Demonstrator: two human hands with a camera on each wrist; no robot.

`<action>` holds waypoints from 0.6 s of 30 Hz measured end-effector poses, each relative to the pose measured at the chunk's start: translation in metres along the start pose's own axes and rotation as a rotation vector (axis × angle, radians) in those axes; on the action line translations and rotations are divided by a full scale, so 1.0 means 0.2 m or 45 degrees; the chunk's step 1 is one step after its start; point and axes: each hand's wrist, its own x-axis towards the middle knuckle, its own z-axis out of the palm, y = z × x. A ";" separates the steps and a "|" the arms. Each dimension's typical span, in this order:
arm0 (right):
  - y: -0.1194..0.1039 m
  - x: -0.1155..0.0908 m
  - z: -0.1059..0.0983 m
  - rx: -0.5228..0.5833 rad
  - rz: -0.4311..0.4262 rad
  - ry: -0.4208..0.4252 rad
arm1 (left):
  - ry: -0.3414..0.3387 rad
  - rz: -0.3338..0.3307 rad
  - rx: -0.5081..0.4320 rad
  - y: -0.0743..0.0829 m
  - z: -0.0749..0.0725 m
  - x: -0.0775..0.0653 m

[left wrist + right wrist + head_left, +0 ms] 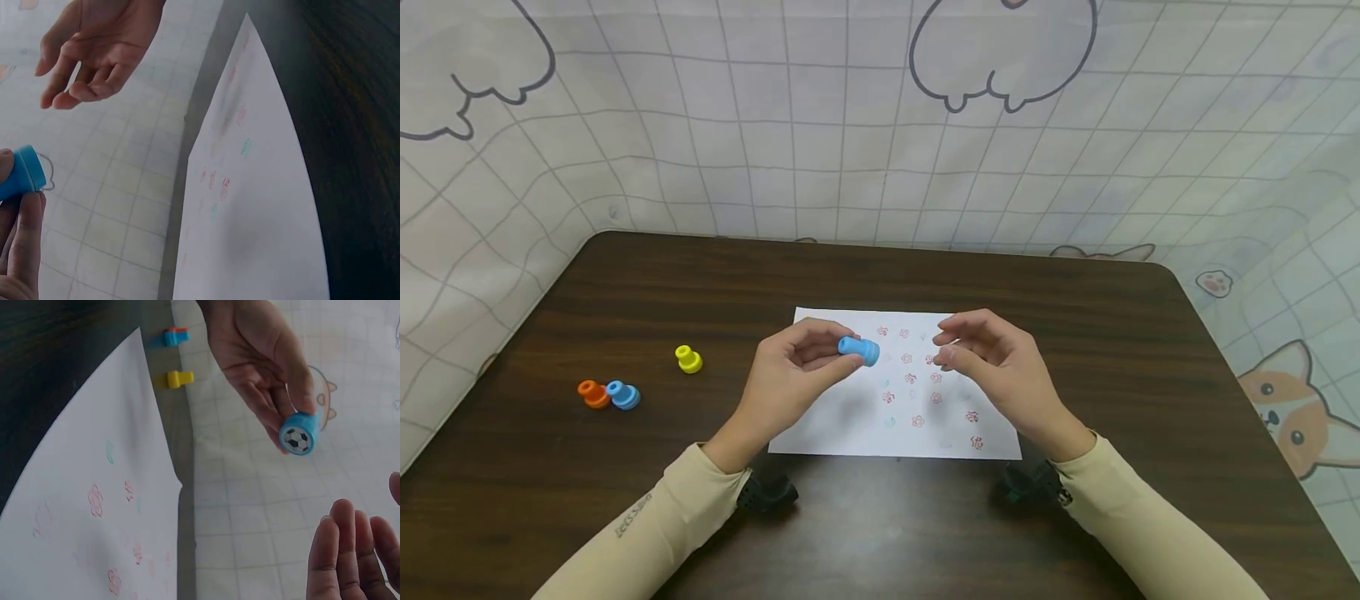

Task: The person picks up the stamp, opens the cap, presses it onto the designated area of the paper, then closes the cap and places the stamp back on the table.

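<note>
A blue toy stamp point(859, 350) is pinched between the thumb and fingers of my left hand point(797, 367), held tilted sideways above the paper. In the right wrist view, the wide end of this stamp point(299, 434) carries a football picture. My right hand point(996, 362) hovers over the paper's right side, fingers loosely bent and holding nothing, a short gap from the stamp. Beneath both hands lies a white sheet of paper point(827, 425) with several red and faint blue-green stamped marks, among them flower outlines. The left wrist view shows only part of the left hand point(25, 244).
Left of the paper, a yellow stamp point(688, 359) stands on the dark wooden table point(715, 283). Farther left, an orange stamp point(593, 394) and a second blue stamp point(623, 395) are side by side. A white gridded cloth point(820, 150) with cartoon drawings hangs behind the table.
</note>
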 end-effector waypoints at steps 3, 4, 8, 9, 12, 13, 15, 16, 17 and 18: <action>0.01 -0.01 0.02 0.013 0.020 -0.025 | -0.021 -0.026 -0.005 -0.01 0.01 -0.01; 0.02 -0.01 0.03 0.019 0.026 -0.037 | -0.027 -0.037 -0.008 -0.02 0.02 -0.01; 0.03 -0.02 0.07 0.034 0.035 -0.080 | -0.061 -0.066 -0.033 -0.03 0.05 -0.02; 0.03 -0.02 0.07 0.034 0.035 -0.088 | -0.070 -0.071 -0.041 -0.03 0.05 -0.03; 0.04 -0.03 0.09 0.018 0.014 -0.128 | -0.100 -0.077 -0.057 -0.03 0.07 -0.04; 0.04 -0.03 0.10 0.011 -0.001 -0.147 | -0.108 -0.077 -0.057 -0.03 0.07 -0.04; 0.04 -0.03 0.11 -0.001 -0.032 -0.185 | -0.118 -0.076 -0.046 -0.03 0.08 -0.04; 0.04 -0.04 0.11 -0.002 -0.044 -0.203 | -0.122 -0.079 -0.038 -0.03 0.08 -0.05; 0.05 -0.04 0.12 0.001 -0.060 -0.218 | -0.124 -0.085 -0.030 -0.03 0.08 -0.05; 0.05 -0.04 0.12 0.009 -0.065 -0.226 | -0.126 -0.089 -0.025 -0.03 0.09 -0.05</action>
